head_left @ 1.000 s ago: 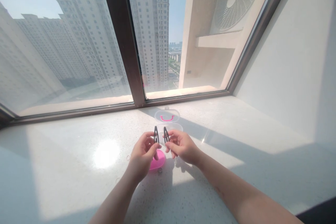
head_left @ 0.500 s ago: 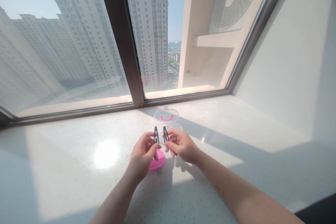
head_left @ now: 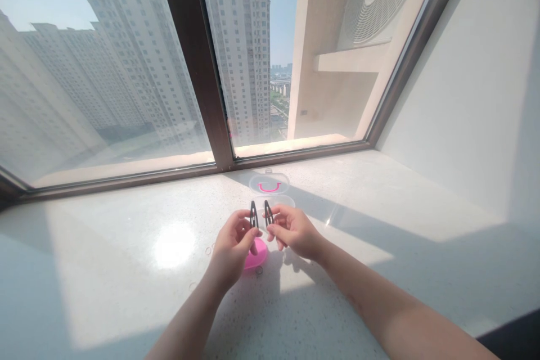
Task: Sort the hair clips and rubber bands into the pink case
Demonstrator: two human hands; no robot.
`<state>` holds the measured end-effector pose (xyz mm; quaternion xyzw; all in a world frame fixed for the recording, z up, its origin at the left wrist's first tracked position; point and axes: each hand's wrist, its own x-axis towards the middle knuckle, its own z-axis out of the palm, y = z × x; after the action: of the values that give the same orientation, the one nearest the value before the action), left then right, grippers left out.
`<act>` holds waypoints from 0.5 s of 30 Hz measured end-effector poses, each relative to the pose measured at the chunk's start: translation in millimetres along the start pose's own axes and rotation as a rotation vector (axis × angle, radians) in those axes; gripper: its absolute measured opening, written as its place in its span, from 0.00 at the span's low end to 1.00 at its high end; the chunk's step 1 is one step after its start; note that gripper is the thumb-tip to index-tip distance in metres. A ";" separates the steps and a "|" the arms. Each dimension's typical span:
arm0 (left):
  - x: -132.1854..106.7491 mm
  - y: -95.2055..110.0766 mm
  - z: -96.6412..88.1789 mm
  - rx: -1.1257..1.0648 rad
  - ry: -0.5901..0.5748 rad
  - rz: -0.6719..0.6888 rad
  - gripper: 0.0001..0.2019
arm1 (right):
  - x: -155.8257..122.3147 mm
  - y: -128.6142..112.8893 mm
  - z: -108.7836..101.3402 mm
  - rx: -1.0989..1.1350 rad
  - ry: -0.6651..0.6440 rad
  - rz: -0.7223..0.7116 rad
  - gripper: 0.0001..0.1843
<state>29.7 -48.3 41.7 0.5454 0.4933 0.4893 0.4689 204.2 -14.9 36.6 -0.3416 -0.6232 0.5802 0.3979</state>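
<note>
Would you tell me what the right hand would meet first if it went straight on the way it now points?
Most likely the black hair clip pinched in the left hand: the right hand points across towards it, though depth is unclear.

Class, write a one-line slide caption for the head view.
Left hand and right hand hold two dark metal snap hair clips upright over a pink round disc on a white windowsill.

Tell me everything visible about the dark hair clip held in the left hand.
The left hair clip is a slim, dark snap clip, seemingly metal, with a long open centre. It stands upright above the windowsill, its lower end pinched between thumb and fingers of the left hand, close beside but apart from the matching clip in the right hand.
</note>
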 end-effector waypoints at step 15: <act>-1.0 1.5 0.7 0.004 0.003 -0.002 0.11 | 0.5 1.9 0.0 0.010 0.003 -0.010 0.15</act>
<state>30.5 -49.5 43.1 0.5449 0.4955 0.4886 0.4677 203.9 -14.3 34.8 -0.3375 -0.6212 0.5809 0.4034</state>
